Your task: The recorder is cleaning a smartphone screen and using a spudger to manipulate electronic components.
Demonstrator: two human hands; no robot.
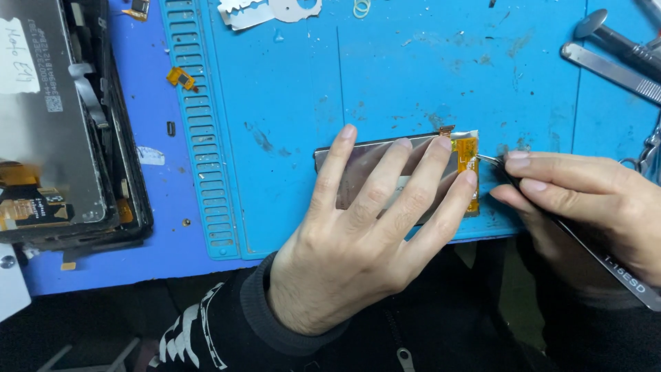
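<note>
Lying under left hand (344,241) (tweezers (592,241) beside): display panel (358,176)

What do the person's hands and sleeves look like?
Both hands are bare, with no gloves or rings showing. The left hand comes out of a dark sleeve with a ribbed cuff and a white printed pattern further up the arm. The right hand also ends in a dark sleeve, mostly cut off by the picture's edge. The fingernails are short and plain.
</note>
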